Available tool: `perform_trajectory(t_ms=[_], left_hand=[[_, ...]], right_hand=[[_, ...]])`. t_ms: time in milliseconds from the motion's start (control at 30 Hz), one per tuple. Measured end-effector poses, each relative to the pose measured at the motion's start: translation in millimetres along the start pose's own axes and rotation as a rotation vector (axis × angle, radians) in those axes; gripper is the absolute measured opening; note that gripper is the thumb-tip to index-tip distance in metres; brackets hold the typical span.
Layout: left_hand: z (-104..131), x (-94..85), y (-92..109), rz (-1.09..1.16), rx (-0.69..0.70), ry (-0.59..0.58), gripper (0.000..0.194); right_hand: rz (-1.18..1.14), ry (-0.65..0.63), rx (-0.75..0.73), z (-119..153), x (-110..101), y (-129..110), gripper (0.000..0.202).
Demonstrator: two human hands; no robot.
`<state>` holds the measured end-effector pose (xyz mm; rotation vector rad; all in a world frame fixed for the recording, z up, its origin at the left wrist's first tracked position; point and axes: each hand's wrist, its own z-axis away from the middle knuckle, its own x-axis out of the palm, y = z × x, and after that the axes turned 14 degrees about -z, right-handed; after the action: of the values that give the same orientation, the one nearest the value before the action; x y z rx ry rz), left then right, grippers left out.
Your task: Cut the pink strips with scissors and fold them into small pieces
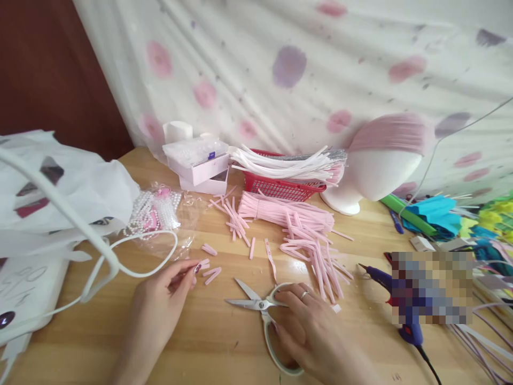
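Observation:
My left hand [178, 283] pinches a short pink piece [204, 264] between thumb and fingertips, left of centre. Two other short pink pieces, one straight [209, 249] and one bent [212, 275], lie just beside it. My right hand [306, 321] has its fingers in and around the handles of the pale-handled scissors [262, 305], whose blades are apart and point left on the wooden table [224, 347]. Beyond the scissors are a pink strip [270, 259], cut pink pieces [235, 220], bent pink stems [320, 262] and a tied pink bundle [280, 211].
At the back are a red basket [276, 186] of white stems, stacked boxes [204, 174] and a white mannequin head [380, 166]. A blue glue gun [411, 315] lies right. Bagged beads [154, 211] and a white cable [144, 272] are left.

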<state>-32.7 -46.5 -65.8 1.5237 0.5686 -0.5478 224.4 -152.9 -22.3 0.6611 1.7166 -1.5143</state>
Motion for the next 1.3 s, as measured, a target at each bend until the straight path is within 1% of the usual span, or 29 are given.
perform_trajectory(t_ms=[67, 167, 233, 300, 333, 400, 467, 533, 600, 667, 733, 833, 933, 1000, 1067, 1133, 1200, 1300], left_hand=[[-1, 0.9, -2, -0.053, 0.022, 0.010, 0.018], [-2, 1.0, -3, -0.101, 0.041, 0.009, 0.018], [-3, -1.0, -2, -0.089, 0.041, 0.012, 0.019], [-3, -4.2, 0, -0.049, 0.036, 0.012, 0.019], [-3, -5.9, 1, -0.025, 0.032, 0.011, 0.019], [-3, -8.5, 2, 0.017, 0.023, 0.006, 0.018], [-2, -9.9, 1, 0.033, 0.018, 0.017, 0.019], [-2, -10.2, -1, 0.018, 0.033, 0.023, 0.023], [-2, -9.9, -3, -0.020, 0.073, 0.049, 0.026], [-2, -9.0, -4, -0.060, 0.120, 0.094, 0.027], [-3, -7.6, -5, -0.079, 0.156, 0.133, 0.027], [-3, -5.2, -6, -0.090, 0.202, 0.150, 0.025], [-2, -3.7, -5, -0.106, 0.263, 0.184, 0.021], [-1, -2.9, -2, -0.106, 0.307, 0.202, 0.019], [2, -1.4, 3, -0.091, 0.363, 0.207, 0.017], [7, 2.2, 9, -0.077, 0.435, 0.185, 0.016], [12, 8.3, 16, -0.076, 0.507, 0.132, 0.017], [19, 20.3, 25, -0.095, 0.582, 0.008, 0.022]], right_hand=[[0.006, 0.016, 0.002, -6, -5, -3, 0.012], [0.027, 0.082, 0.044, -24, -15, -8, 0.018], [0.080, 0.128, 0.057, -47, -20, -13, 0.021], [0.182, 0.104, 0.091, -76, -23, -19, 0.019], [0.258, 0.080, 0.132, -92, -23, -22, 0.018], [0.303, 0.056, 0.151, -123, -19, -26, 0.018], [0.338, 0.027, 0.176, -149, -12, -27, 0.021], [0.365, -0.002, 0.208, -167, -4, -25, 0.020], [0.380, -0.012, 0.231, -177, 1, -21, 0.020], [0.381, -0.005, 0.241, -180, 1, -18, 0.022], [0.367, 0.015, 0.243, -179, -4, -18, 0.024], [0.320, 0.060, 0.233, -168, -21, -22, 0.024], [0.249, 0.101, 0.202, -149, -42, -26, 0.018], [0.172, 0.129, 0.168, -136, -53, -24, 0.014], [-0.008, 0.148, 0.115, -123, -58, -18, 0.010], [-0.240, 0.139, 0.077, -113, -57, -8, 0.009], [-0.438, 0.109, 0.081, -107, -52, 1, 0.013], [-0.676, 0.044, 0.123, -103, -44, 10, 0.025]])
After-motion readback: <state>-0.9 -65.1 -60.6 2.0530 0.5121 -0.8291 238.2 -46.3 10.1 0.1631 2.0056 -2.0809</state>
